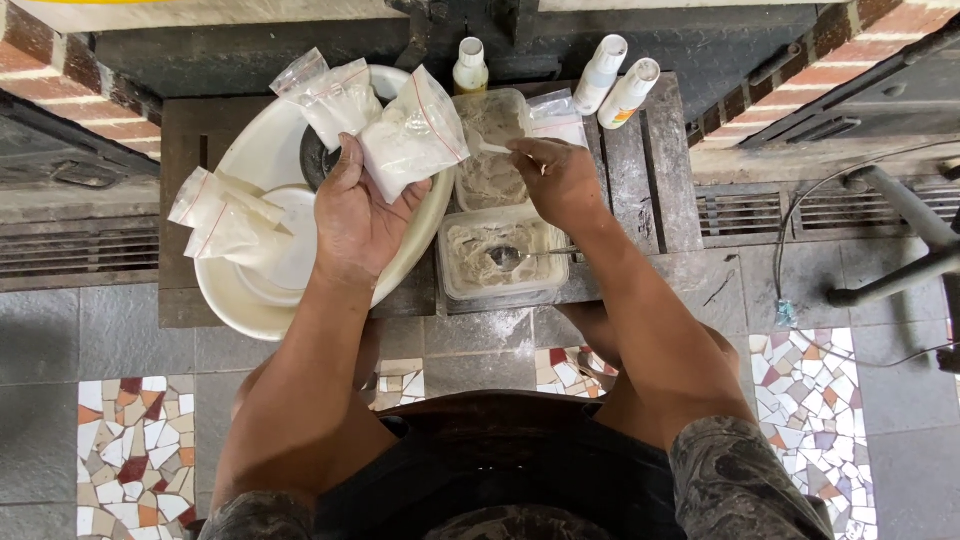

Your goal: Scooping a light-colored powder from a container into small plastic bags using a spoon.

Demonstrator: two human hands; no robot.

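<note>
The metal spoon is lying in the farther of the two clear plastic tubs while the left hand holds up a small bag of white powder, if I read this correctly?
Not quite. The head view shows the metal spoon lying in the nearer clear plastic tub, not the farther tub. The rest stands: the left hand holds up a small bag of white powder.
</note>
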